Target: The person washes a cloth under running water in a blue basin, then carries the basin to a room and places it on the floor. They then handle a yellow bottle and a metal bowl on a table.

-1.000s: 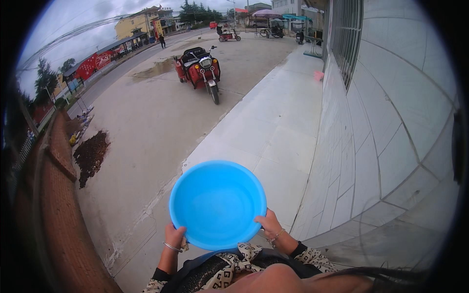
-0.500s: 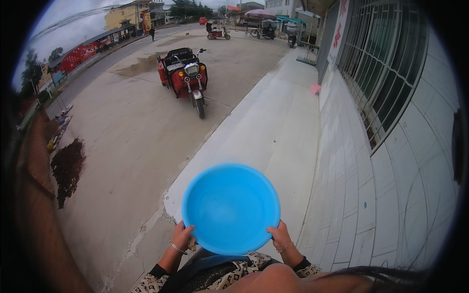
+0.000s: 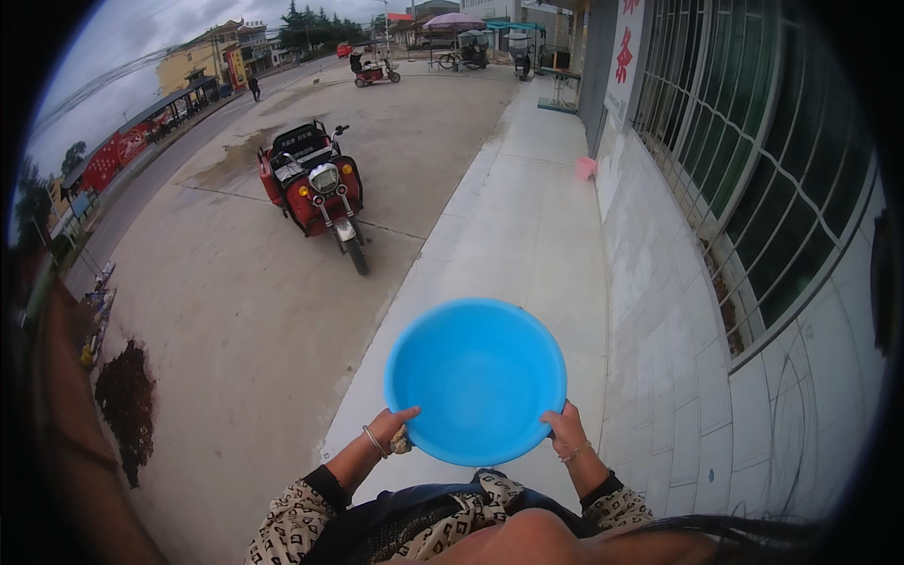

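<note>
A round blue plastic basin [image 3: 476,377] is held out in front of my body, its inside facing up toward me. My left hand [image 3: 391,430] grips its lower left rim, thumb over the edge. Something small and pale, perhaps a cloth [image 3: 401,440], shows under that hand; I cannot make out what it is. On the lower right rim, my right hand [image 3: 567,431] is closed round the edge, thumb inside. The fingers of both hands are mostly hidden beneath the basin. Inside the basin I see only smooth blue plastic.
Ahead to the left, a red cargo tricycle [image 3: 320,184] stands on the concrete. A tiled wall with a barred window [image 3: 753,160] runs along my right. By its base sits a pink container [image 3: 586,169]. A dark brown heap [image 3: 125,405] lies far left; a person [image 3: 253,88] is on the distant road.
I have advanced along the pale paving; the tricycle and the barred window appear nearer. The basin sits slightly higher and further right in view, still held in both hands.
</note>
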Demonstrator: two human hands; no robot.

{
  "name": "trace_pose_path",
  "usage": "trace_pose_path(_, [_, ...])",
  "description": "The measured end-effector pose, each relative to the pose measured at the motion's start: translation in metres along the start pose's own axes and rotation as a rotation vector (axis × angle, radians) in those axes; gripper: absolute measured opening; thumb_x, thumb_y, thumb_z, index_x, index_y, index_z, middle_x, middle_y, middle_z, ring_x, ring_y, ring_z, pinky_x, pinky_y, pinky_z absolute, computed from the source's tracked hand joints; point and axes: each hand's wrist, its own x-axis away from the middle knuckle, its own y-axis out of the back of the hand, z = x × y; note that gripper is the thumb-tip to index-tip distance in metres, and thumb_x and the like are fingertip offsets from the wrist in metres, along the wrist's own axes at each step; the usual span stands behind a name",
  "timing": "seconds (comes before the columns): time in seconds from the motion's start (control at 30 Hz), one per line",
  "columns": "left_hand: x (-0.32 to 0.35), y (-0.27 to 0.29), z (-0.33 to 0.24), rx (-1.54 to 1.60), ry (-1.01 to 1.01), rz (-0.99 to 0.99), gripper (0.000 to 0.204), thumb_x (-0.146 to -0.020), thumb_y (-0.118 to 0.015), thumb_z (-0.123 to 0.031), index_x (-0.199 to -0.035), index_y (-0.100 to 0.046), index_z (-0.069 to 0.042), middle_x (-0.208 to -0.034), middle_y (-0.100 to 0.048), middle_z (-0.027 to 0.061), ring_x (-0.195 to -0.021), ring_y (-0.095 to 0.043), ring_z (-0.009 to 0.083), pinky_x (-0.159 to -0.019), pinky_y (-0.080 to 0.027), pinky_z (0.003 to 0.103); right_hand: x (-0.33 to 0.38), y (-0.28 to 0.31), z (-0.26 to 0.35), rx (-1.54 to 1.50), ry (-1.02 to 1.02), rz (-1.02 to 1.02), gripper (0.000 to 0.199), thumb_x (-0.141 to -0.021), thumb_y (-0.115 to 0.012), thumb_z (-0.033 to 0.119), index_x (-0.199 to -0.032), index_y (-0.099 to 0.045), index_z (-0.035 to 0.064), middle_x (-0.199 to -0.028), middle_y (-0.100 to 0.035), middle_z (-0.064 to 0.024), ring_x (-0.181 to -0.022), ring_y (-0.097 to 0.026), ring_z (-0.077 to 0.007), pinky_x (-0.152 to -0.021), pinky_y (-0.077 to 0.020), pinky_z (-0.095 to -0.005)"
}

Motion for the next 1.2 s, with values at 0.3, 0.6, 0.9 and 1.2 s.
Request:
trace_pose_path(0.3, [-0.166,-0.039,-0.123,-0.135,-0.076,-0.13,0.04,-0.072,-0.054,-0.006,-0.109,-0.047,0.009,-0.097,-0.058,0.0214,-0.079,-0.061,0.0308,-0.069,-0.053,0.04,-0.217,0.02,0.066,0.039,-0.008,0.03,0.038,-0.068,-0.054,-0.002,-0.106,-0.05,-0.0076,-0.087,-0.056,-0.008,-0.07,-0.053,-0.0151,-0.059,-0.0463,-0.0272])
trace_pose_path(0.6, [-0.387,-0.061,-0.281,0.029,-0.177,0.008,0.046,-0.07,-0.052,-0.005,-0.113,-0.044,0.008,-0.093,-0.058,0.0191,-0.074,-0.061,0.0291,-0.06,-0.053,0.037,-0.462,0.009,0.154,0.087,0.013,-0.005,0.036,-0.068,-0.055,0.0,-0.103,-0.052,-0.007,-0.083,-0.056,-0.007,-0.067,-0.053,-0.0129,-0.057,-0.0457,-0.0249])
trace_pose_path(0.9, [-0.643,-0.106,-0.471,-0.187,-0.193,0.026,0.035,-0.068,-0.057,-0.007,-0.1,-0.053,0.008,-0.085,-0.06,0.0168,-0.07,-0.061,0.0259,-0.06,-0.052,0.035,-0.704,0.014,0.259,-0.011,0.099,-0.189,0.041,-0.067,-0.053,-0.004,-0.107,-0.048,-0.0071,-0.092,-0.056,-0.01,-0.076,-0.057,-0.0186,-0.063,-0.0487,-0.0284])
trace_pose_path(1.2, [-0.887,-0.145,-0.619,-0.114,-0.209,-0.016,0.038,-0.068,-0.058,-0.008,-0.101,-0.052,0.009,-0.09,-0.06,0.0186,-0.074,-0.062,0.0263,-0.067,-0.053,0.037,-0.992,0.02,0.364,-0.037,0.125,-0.104,0.05,-0.063,-0.049,-0.006,-0.113,-0.045,-0.0086,-0.099,-0.055,-0.0137,-0.082,-0.057,-0.0241,-0.07,-0.0498,-0.0327])
